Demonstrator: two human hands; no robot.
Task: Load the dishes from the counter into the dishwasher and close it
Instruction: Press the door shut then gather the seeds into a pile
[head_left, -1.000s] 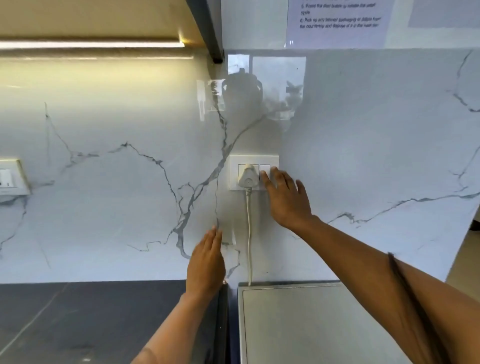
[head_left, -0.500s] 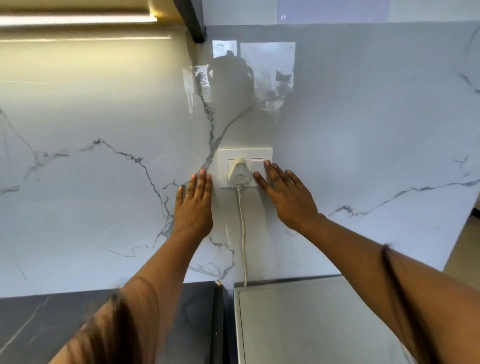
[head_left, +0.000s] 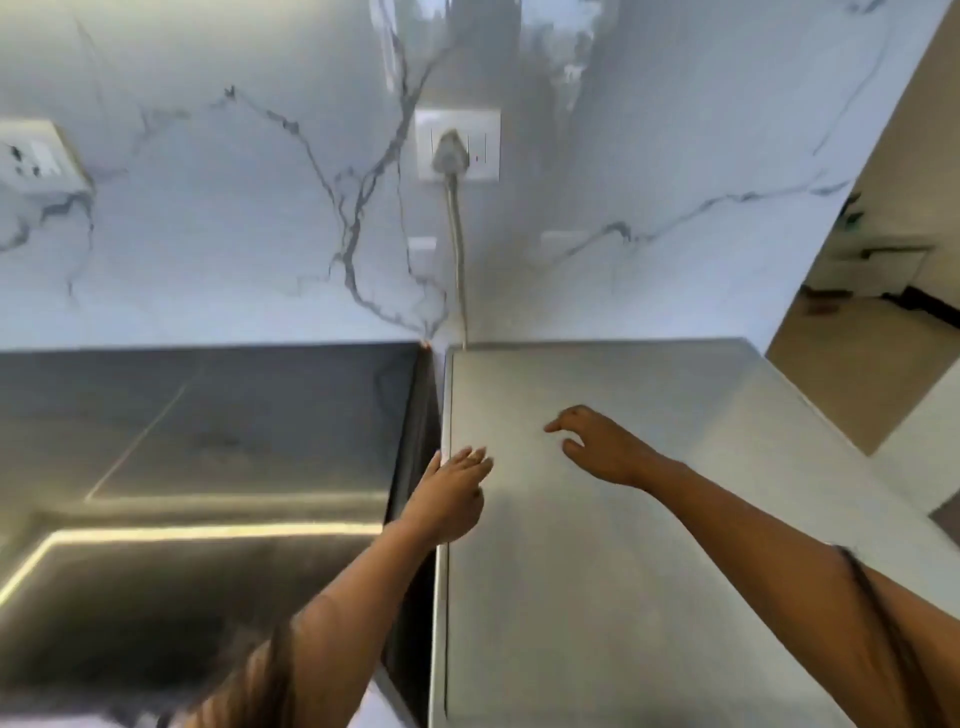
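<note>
**A:** Which parts cannot be read?

**B:** The whole view is motion-blurred. The grey appliance top (head_left: 649, 571) shows only its upper face. Its front lies below the frame, so whether it is the dishwasher cannot be told. Both forearms are cut off at the bottom edge, and a second socket (head_left: 36, 156) is clipped at the left.

**A:** And the hands?

**B:** The left hand (head_left: 449, 493) is palm-down, fingers straight, over the top's left edge, holding nothing. The right hand (head_left: 605, 449) is above the middle of the top, fingers loosely curled and empty. Contact cannot be told for either.

**A:** Edges and room?

**B:** A narrow dark gap divides the top from the dark counter (head_left: 234, 410) on its left. A cord (head_left: 457, 244) drops from the plug (head_left: 450, 151) in the wall socket (head_left: 480, 124) on the marble wall (head_left: 208, 234) to the top's rear edge. Right of the top, a doorway (head_left: 883, 291) opens onto another room.
</note>
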